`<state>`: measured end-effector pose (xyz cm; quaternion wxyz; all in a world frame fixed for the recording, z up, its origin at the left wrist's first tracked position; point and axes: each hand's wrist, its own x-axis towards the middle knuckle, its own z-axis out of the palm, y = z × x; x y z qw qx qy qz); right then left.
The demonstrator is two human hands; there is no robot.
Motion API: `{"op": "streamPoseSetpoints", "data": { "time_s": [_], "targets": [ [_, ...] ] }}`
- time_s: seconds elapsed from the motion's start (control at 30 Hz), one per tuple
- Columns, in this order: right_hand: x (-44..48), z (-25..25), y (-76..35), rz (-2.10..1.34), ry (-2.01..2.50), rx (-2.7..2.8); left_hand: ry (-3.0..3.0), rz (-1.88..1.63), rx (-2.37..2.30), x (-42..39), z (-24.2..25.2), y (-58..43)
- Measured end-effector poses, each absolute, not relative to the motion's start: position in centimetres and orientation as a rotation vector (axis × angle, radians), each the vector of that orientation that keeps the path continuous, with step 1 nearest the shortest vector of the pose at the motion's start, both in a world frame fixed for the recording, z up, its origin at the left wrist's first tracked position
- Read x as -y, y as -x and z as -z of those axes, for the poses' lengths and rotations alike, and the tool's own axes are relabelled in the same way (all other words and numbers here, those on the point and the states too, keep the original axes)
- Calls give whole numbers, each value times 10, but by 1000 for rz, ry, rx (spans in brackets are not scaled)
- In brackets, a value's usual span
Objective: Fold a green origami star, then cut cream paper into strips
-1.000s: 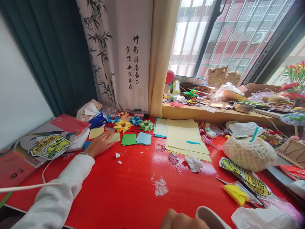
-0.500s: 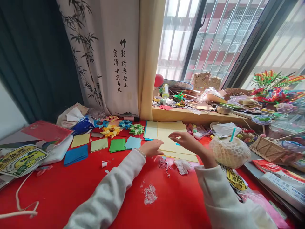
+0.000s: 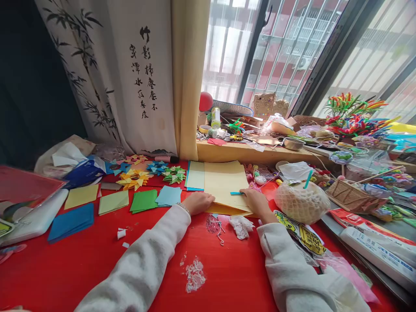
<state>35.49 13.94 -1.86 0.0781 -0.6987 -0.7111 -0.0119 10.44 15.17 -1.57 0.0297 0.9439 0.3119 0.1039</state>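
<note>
A stack of pale yellow paper sheets [image 3: 225, 180] lies on the red table [image 3: 81, 264] below the window ledge. My left hand [image 3: 200, 202] rests at the stack's near left edge, fingers curled onto the paper. My right hand [image 3: 257, 202] lies on the stack's near right corner, its fingertips beside a small blue paper strip [image 3: 236, 193] that lies on the sheets. Both arms wear white sleeves.
Left of the stack lie squares of coloured paper [image 3: 144, 200] and folded paper stars [image 3: 134, 177]. A net-wrapped round thing with a teal straw [image 3: 300, 201] sits right of my right hand. A crumpled tissue [image 3: 240, 226] lies near my wrists. The ledge [image 3: 260, 151] holds craft clutter.
My left hand left the coloured squares at the left and came to the yellow stack. My right hand rose into view, reached over, then settled on the stack. The camera turned right.
</note>
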Motion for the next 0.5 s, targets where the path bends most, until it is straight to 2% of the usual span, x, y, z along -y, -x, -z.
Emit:
{"op": "streamPoseSetpoints", "data": {
  "time_s": [0.23,0.5],
  "targets": [
    [-142,12,-357,3,2228,2063,-2532,-470,-1070,-150,13,-103],
    [-141,11,-342,-382,2121,2196,-1857,-664,-1311,-174,14,-111]
  ]
}}
